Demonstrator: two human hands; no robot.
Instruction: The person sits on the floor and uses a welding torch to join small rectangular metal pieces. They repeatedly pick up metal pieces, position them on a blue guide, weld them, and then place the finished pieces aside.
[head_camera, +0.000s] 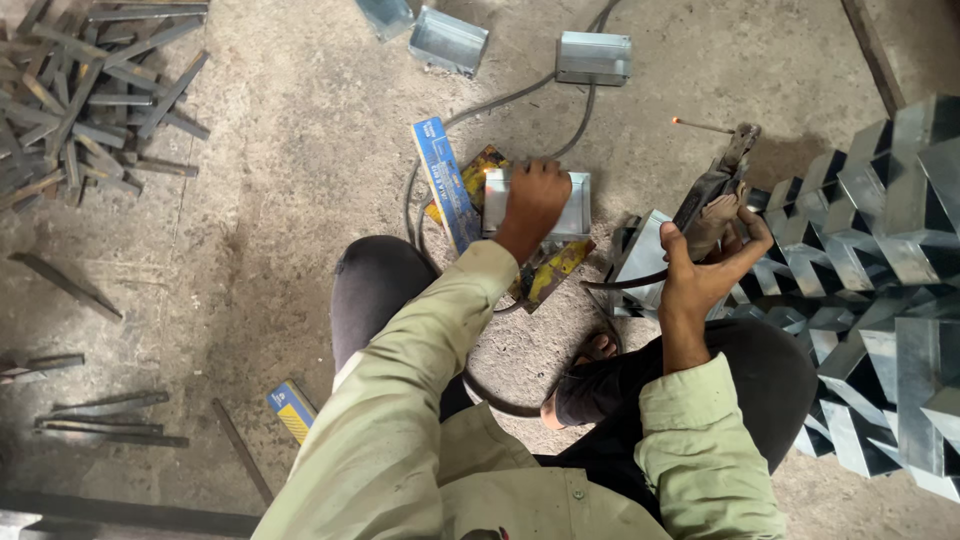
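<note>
On the concrete floor (300, 200) ahead, the left hand (532, 203) presses fingers-together onto a metal box (575, 205); at right, the right hand (705, 262) has fingers clamped on an electrode holder (718, 178), its rod tip (677, 121) glowing.

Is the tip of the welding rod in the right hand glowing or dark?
Glowing. The welding rod in the holder gripped by the right hand has a small orange-red point at its far end, held clear of the floor.

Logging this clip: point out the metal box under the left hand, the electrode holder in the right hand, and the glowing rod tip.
metal box (575, 205), head view, its bare right end.
electrode holder (712, 190), head view, mid-body.
glowing rod tip (676, 121), head view, orange end.
</note>
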